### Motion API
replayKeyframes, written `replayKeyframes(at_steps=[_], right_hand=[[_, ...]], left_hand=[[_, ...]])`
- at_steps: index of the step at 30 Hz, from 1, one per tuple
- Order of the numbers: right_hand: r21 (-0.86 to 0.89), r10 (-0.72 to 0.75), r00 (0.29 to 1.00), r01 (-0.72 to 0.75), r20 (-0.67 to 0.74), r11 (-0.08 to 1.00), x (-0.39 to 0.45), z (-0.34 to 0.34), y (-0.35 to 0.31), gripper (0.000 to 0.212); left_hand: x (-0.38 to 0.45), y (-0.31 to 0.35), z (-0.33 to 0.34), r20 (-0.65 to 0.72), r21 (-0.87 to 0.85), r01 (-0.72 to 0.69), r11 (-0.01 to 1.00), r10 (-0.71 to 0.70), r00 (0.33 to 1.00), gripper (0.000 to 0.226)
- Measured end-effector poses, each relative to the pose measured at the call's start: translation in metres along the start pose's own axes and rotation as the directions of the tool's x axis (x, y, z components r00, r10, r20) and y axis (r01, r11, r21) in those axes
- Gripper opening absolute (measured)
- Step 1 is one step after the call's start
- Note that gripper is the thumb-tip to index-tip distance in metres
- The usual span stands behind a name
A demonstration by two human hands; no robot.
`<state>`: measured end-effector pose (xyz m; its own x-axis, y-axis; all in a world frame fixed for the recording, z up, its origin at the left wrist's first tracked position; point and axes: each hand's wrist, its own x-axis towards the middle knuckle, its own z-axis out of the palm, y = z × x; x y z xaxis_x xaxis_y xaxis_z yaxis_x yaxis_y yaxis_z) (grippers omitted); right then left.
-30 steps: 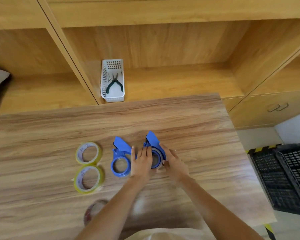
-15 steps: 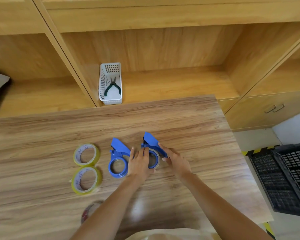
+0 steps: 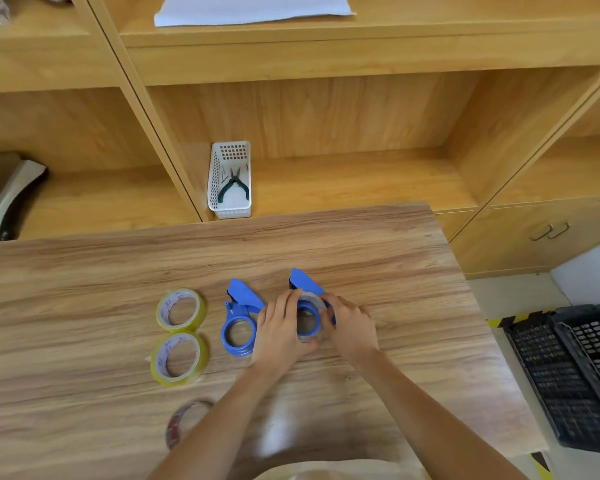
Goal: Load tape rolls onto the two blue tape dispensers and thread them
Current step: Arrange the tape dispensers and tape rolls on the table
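Note:
Two blue tape dispensers lie side by side on the wooden table (image 3: 395,258). The left dispenser (image 3: 239,320) has a bare ring. A clear tape roll (image 3: 309,318) sits over the ring of the right dispenser (image 3: 303,280). My left hand (image 3: 279,332) grips that roll from the left and my right hand (image 3: 350,323) grips it from the right. Two yellowish tape rolls, one (image 3: 181,309) behind the other (image 3: 179,358), lie flat to the left. A further roll (image 3: 184,422) shows partly behind my left forearm.
A white basket (image 3: 230,180) with green-handled pliers stands on the shelf behind the table. A black crate (image 3: 575,372) sits on the floor at the right. A scale-like device (image 3: 0,202) is at the far left, and white paper (image 3: 253,8) lies on the upper shelf.
Both hands stay on the right dispenser; the clear roll now shows more plainly around its ring. My view has tilted up, revealing the upper shelf.

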<state>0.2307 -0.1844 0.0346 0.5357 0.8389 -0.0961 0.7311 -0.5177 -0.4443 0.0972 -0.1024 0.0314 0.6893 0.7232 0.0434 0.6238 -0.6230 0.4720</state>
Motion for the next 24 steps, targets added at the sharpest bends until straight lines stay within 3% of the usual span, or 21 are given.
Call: replayKeyframes(at_steps=[4, 10, 13, 18, 24], right_hand=[[0.093, -0.033, 0.996, 0.041, -0.078, 0.995, -0.004, -0.007, -0.015, 0.022], [0.08, -0.211, 0.971, 0.221, -0.113, 0.972, -0.012, -0.004, -0.058, 0.025], [0.119, -0.292, 0.956, 0.294, -0.033, 0.948, -0.021, 0.01, -0.08, 0.021], [0.128, -0.375, 0.921, 0.361, 0.107, 0.924, -0.04, 0.041, -0.114, 0.026], [0.142, -0.426, 0.849, 0.402, 0.312, 0.905, -0.072, 0.078, -0.141, 0.029]], left_hand=[[-0.01, -0.003, -0.019, -0.113, -0.104, -0.059, 0.993, 0.047, 0.992, 0.086], [-0.048, -0.034, -0.049, -0.177, -0.161, 0.0, 0.987, -0.029, 0.984, 0.088], [-0.078, -0.055, -0.059, -0.211, -0.177, -0.006, 0.984, -0.032, 0.977, 0.088], [-0.128, -0.09, -0.07, -0.177, -0.237, 0.118, 0.964, -0.163, 0.971, 0.092], [-0.186, -0.133, -0.07, -0.028, -0.26, 0.282, 0.923, -0.3, 0.954, 0.099]])
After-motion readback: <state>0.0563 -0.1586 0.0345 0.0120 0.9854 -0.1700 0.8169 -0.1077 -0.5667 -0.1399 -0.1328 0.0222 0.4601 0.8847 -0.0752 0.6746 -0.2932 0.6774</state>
